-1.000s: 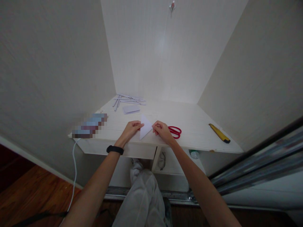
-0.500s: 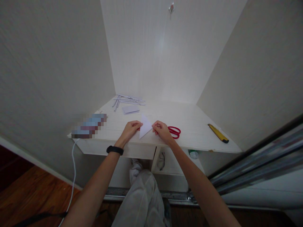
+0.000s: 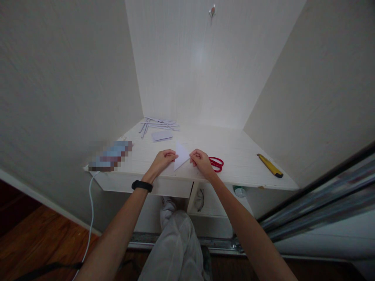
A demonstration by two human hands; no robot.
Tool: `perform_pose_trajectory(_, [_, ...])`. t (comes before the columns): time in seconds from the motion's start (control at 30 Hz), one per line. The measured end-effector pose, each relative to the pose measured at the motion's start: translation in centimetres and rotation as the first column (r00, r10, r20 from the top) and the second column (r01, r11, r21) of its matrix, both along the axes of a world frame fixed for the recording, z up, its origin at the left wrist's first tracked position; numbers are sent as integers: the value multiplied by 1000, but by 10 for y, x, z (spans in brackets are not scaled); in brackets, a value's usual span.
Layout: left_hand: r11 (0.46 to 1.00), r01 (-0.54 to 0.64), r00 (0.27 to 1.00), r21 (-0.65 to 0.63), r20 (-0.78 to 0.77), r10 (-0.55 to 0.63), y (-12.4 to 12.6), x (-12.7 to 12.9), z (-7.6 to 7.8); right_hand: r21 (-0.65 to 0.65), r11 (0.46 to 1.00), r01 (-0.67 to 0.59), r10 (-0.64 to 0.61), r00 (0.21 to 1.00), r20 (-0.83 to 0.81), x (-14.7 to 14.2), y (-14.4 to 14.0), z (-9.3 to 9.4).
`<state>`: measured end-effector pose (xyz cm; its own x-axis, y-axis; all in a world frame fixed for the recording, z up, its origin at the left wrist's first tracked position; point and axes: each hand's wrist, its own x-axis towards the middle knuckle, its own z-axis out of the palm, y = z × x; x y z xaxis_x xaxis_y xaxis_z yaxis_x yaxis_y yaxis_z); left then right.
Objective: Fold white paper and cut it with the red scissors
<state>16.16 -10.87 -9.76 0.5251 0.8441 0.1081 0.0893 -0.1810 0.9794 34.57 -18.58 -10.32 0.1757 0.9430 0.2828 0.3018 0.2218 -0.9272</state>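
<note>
A white triangle of folded paper (image 3: 181, 156) is held just above the front of the white desk (image 3: 231, 148). My left hand (image 3: 164, 160) pinches its left edge between thumb and fingers; a black band circles that wrist. At the right-hand corner, my right hand (image 3: 199, 160) grips the paper with its fingertips. Red-handled scissors (image 3: 216, 164) lie right beside my right hand, which covers their blades. Behind the paper rest a folded white paper piece (image 3: 162, 136) and a loose pile of thin white paper sticks (image 3: 159, 124).
A yellow utility knife (image 3: 270, 165) lies at the desk's right end. At the left end is a blurred-out object (image 3: 110, 157) with a white cable (image 3: 91, 207) hanging down. Glasses (image 3: 199, 200) and a green-and-clear item (image 3: 239, 191) sit on the shelf below. Panels enclose the desk's sides and back.
Both hands and the paper triangle have shifted very slightly to the right. The grip on the paper stays the same, and the other things lie where they were.
</note>
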Motion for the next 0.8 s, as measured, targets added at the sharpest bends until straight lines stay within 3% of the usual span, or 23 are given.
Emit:
perform_pose_trajectory(0.2, [1000, 14, 1000, -1, -12, -14, -1, -1, 1, -23, 1000, 21, -22, 1000, -21, 2, 3, -3])
perform_pose_trajectory(0.53, [999, -33, 999, 11, 27, 33, 6, -1, -7, -93, 993, -66, 66, 998, -2, 1, 1, -2])
perform_pose_trajectory(0.8, [1000, -14, 1000, 12, -8, 14, 7, 0, -8, -33, 999, -20, 20, 1000, 0, 0, 0, 0])
